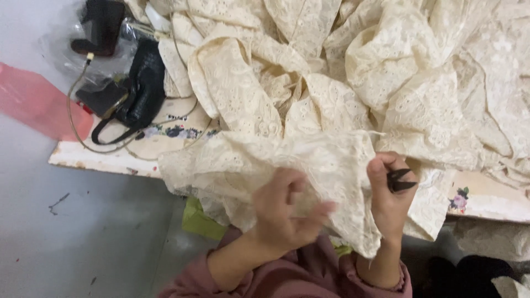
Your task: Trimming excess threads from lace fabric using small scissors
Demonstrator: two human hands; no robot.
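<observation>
Both hands working a fold of cream lace fabric [309,165].
Left hand [284,212] grips the lace from below, fingers curled into it. Right hand [389,196], just beside, pinches the lace edge and holds small black snips [400,180], blades apart, pointing away from the left.

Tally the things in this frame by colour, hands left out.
Cream: 1, the lace fabric heaped on the table and held by both hands
Black: 3, the handbag, the boot, the thread snips in the right hand
Red-pink: 1, the plastic sheet
Green: 1, the scrap
Total: 6
</observation>
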